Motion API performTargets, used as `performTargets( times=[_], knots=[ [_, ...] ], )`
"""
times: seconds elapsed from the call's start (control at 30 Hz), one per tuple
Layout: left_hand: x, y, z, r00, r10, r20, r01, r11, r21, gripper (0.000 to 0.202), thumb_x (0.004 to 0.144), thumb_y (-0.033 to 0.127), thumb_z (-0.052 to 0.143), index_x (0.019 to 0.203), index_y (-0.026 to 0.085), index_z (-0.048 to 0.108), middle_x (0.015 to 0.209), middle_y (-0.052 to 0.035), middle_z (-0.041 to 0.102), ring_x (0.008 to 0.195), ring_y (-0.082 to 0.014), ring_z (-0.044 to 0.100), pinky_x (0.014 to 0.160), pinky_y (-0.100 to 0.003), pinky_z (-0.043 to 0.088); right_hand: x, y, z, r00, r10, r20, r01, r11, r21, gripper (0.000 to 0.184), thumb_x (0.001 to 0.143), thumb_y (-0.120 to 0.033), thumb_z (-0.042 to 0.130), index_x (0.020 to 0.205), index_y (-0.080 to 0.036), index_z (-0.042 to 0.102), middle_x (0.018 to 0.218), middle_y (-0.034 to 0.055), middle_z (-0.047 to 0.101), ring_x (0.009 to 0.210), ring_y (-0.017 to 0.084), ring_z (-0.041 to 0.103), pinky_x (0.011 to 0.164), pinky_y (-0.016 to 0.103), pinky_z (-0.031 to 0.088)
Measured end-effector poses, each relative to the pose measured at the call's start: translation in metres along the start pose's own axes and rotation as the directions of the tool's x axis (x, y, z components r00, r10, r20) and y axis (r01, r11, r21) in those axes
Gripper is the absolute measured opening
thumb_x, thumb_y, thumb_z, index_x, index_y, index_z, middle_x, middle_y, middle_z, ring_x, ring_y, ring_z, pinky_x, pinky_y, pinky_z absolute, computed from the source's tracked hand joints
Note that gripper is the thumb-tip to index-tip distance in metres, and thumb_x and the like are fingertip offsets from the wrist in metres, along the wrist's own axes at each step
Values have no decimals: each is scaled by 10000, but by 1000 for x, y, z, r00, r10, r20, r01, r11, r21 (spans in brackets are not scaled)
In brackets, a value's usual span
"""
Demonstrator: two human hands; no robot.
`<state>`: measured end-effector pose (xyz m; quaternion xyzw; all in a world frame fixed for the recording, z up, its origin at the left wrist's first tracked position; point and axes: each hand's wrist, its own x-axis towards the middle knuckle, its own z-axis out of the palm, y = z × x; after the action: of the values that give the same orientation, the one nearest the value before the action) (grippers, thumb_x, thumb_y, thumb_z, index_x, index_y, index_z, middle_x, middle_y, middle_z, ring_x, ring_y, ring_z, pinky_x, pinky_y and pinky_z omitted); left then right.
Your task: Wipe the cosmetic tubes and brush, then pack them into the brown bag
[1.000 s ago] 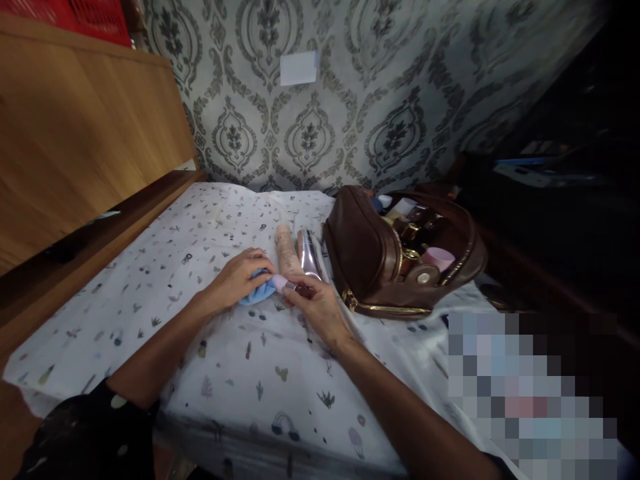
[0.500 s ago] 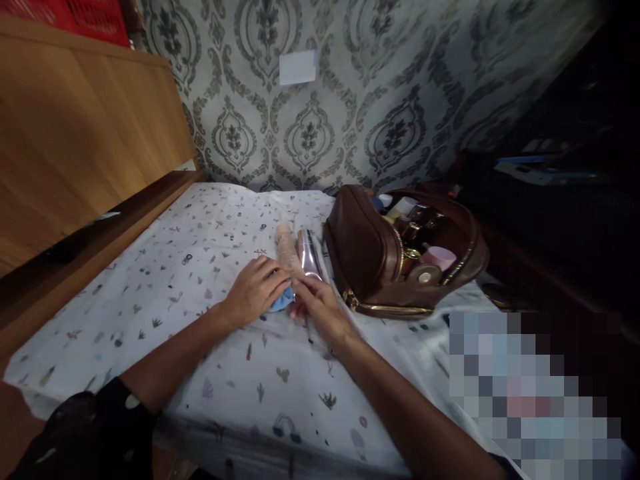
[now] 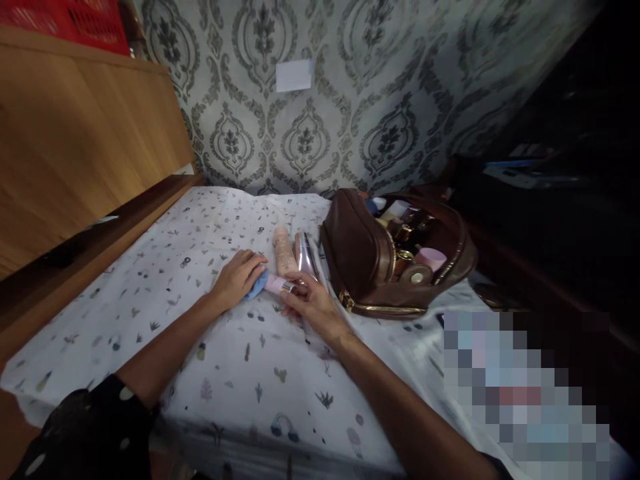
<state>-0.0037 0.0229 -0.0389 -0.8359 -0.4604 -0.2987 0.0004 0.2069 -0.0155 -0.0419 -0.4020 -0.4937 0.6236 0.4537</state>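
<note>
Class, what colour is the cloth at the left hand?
The cloth is blue, as the head view shows.

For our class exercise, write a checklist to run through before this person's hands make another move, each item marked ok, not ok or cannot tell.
1. Left hand on the blue cloth: ok, it covers part of it.
2. Right hand holding the pink tube: ok, by the silver-banded end.
3. One hand free: not ok, both are occupied.
4. Cloth wrapped fully around the tube's other end: cannot tell, the view hides it.
5. Right hand clear of the beige tube: cannot tell, they overlap in this view.
6. Brown bag open: ok, containers show inside.
</note>
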Motion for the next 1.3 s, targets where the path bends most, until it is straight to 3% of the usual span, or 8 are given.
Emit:
performTargets(
  times=[0.17,0.27,0.53,0.7,0.9,0.97,1.1,1.3],
  knots=[
    [1,15,-6,960,237,150,-240,971,-4,449,918,546,597,1210,205,602,1116,-99,634,1024,-259,569,876,-392,496,1,0,-1,997,-68,-28,66,997,-41,446,698,-520,768,935,-201,567,662,-36,649,473,130,625,397,209,401],
    [2,17,-4,944,284,165,-303,947,104,463,910,504,629,1233,175,587,1109,-113,647,1008,-273,565,863,-414,484,-1,-2,0,996,-81,-42,78,995,-70,435,719,-564,730,910,-211,561,650,-35,649,428,117,583,364,211,368],
    [2,-12,-6,975,113,191,-157,959,235,170,955,286,558,1061,189,649,982,-74,683,925,-241,608,767,-350,477,-2,-12,-4,986,-85,-142,80,996,-41,467,736,-651,665,803,-224,487,527,-66,587,331,88,470,343,195,278],
    [1,-8,-11,974,126,190,-162,968,190,219,984,380,525,1019,198,643,937,-58,684,872,-216,630,709,-304,461,1,-15,-9,971,-150,-185,143,988,-51,478,752,-676,649,776,-222,499,534,-67,558,378,84,447,390,208,302],
    [3,-6,-14,970,108,217,-143,978,151,244,984,412,521,987,201,645,933,-54,703,877,-211,644,736,-293,449,10,-5,-18,928,-284,-241,249,954,-165,472,779,-651,644,701,-200,528,539,-72,403,484,83,372,455,216,315],
    [4,-8,-16,965,87,248,-122,984,129,258,980,424,521,986,199,647,959,-58,712,894,-215,650,744,-293,449,11,-3,-21,930,-309,-199,270,942,-200,454,806,-633,627,763,-183,588,601,-43,471,552,106,447,509,225,386],
    [6,-12,-21,958,24,287,-49,996,80,289,968,457,515,967,204,656,972,-59,721,885,-216,653,736,-288,442,12,-4,-29,921,-382,-73,348,894,-280,508,847,-563,623,1156,-163,670,959,64,662,821,183,612,738,296,529],
    [9,-12,-26,957,-60,284,63,998,-2,299,915,492,553,915,207,644,894,-42,701,827,-218,633,718,-281,423,15,0,-35,893,-449,8,439,869,-230,617,890,-436,615,1472,-265,497,1351,118,583,1136,255,607,919,389,533]
  ],
)
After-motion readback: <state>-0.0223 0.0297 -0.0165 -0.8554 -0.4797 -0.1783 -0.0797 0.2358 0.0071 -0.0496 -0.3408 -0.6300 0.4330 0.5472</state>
